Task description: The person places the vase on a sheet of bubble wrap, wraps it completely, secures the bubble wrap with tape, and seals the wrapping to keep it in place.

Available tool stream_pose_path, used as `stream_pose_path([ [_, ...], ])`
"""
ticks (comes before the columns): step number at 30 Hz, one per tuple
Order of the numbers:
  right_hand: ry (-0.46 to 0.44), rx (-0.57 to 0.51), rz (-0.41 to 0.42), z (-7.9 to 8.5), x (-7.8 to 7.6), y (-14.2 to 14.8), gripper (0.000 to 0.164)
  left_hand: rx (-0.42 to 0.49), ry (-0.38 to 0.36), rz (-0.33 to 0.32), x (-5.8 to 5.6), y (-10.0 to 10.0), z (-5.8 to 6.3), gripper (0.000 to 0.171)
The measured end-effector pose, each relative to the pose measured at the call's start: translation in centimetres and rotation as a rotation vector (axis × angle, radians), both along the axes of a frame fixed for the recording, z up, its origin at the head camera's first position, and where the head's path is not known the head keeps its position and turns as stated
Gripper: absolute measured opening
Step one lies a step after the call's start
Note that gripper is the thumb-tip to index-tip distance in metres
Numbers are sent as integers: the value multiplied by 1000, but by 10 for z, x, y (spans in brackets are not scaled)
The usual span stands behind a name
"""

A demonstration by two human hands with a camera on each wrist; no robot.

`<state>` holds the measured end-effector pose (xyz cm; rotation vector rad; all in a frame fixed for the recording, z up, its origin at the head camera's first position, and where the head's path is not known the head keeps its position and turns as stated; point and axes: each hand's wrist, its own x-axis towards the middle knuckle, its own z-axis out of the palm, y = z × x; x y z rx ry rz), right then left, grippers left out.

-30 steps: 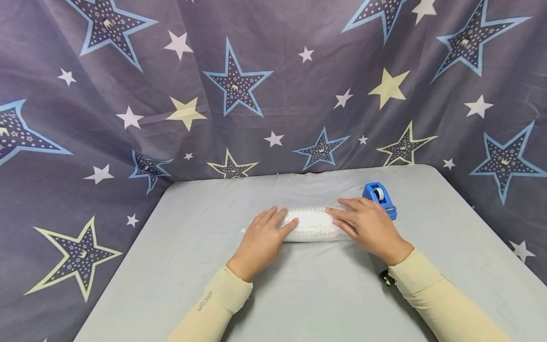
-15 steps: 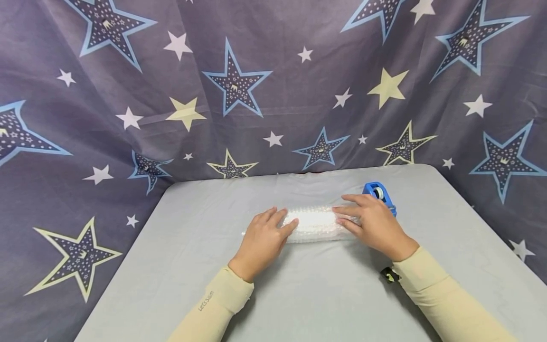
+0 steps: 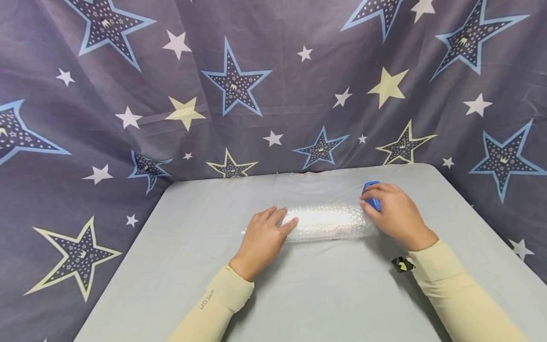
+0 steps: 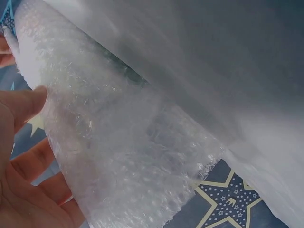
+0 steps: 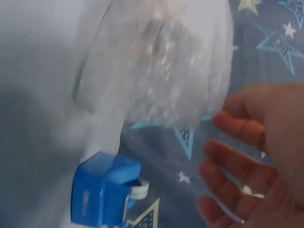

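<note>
A roll of bubble wrap (image 3: 329,223) lies crosswise on the grey-covered table, with something pale showing through its layers. On its left end rests my left hand (image 3: 260,242), fingers over the top and thumb along the near side. In the left wrist view the thumb (image 4: 33,102) touches the plastic. My right hand (image 3: 397,213) is past the roll's right end, over a blue tape dispenser (image 3: 374,204) that it partly hides. The right wrist view shows that hand's fingers (image 5: 232,161) loosely bent, apart from the dispenser (image 5: 90,194), with nothing between them.
The grey cloth-covered table (image 3: 307,294) reaches back to a dark curtain (image 3: 265,47) printed with stars. A small dark item with a yellow-green mark (image 3: 403,264) sits by the right sleeve cuff (image 3: 436,261).
My right hand has left the bubble wrap and moved right and back over the tape dispenser, baring the roll's right end. The left hand stays in place on the roll.
</note>
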<state>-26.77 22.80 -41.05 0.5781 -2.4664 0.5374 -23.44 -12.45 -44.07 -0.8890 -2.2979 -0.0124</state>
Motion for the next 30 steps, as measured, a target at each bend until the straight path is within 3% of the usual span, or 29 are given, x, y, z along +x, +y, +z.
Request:
stream_pose_path([
  [5, -78, -28, -127, -4, -4, 16, 13, 7, -19, 0, 0, 1, 0, 40],
  [13, -189, -20, -241, -12, -7, 29, 22, 12, -32, 28, 3, 4, 0, 39],
  [23, -264, -20, -327, -20, -10, 37, 32, 7, -23, 46, 5, 7, 2, 42],
  [30, -337, -21, -330, -26, -13, 43, 31, 3, -8, 54, 5, 7, 1, 42],
])
